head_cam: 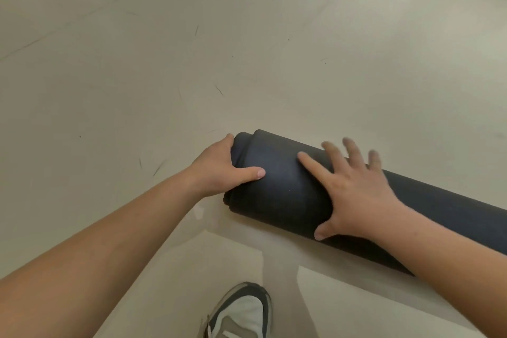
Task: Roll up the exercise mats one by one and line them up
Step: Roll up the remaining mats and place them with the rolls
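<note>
Exercise mat (285, 186), dark grey and almost black, lies rolled up into a thick tube on the pale floor (137, 77). The roll runs from its near-left end toward the right edge of the view, where it goes out of sight. At the left end the inner layers stick out a little past the outer layer, so this end is not even.

The left hand (219, 170) is at this left end of the mat. Its palm covers the end of the roll, its fingers curve around the far side of the end, and its thumb lies on top of the roll, so the hand grips the end of the mat.

The right hand (354, 189) rests on top of the mat, to the right of the left hand and apart from it. Its fingers are spread wide and flat on the surface, not closed around anything. The fingertips look blurred. The thumb points down the near side of the roll.

In front of the mat, nearer to the person, one grey and white shoe (241, 313) stands on the floor. Thin dark scratches mark the floor beyond the mat.
</note>
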Demonstrator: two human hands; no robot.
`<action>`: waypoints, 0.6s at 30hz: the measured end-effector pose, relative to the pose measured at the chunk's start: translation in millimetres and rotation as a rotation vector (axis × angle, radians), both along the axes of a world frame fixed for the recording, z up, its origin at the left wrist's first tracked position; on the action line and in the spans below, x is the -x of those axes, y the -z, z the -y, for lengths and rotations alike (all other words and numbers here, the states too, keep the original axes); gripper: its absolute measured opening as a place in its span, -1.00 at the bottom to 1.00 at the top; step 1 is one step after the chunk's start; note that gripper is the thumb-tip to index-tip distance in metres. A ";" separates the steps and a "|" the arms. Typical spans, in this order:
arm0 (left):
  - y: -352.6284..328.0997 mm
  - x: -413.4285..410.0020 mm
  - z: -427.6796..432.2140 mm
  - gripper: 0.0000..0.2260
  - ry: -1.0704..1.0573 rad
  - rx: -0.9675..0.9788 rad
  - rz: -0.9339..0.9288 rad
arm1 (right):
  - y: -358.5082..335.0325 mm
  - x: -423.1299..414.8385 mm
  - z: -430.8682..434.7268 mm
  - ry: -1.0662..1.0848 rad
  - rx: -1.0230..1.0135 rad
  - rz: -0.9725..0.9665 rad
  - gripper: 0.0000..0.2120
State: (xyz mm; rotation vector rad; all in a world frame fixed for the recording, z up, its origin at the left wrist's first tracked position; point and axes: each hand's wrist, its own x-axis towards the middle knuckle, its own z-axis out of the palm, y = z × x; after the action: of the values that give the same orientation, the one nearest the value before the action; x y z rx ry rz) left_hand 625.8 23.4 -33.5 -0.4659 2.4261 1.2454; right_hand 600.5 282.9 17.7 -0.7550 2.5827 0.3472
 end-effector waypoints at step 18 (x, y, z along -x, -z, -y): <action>9.9 -1.4 -60.9 -0.64 -0.020 -0.034 -0.081 | 15.6 12.3 -48.2 0.158 0.035 0.061 0.48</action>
State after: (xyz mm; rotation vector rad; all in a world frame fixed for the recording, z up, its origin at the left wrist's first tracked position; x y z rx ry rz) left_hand 627.3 84.3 -43.4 -0.4392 2.4689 1.3365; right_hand 588.2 331.1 2.1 -0.5590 2.5757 0.2276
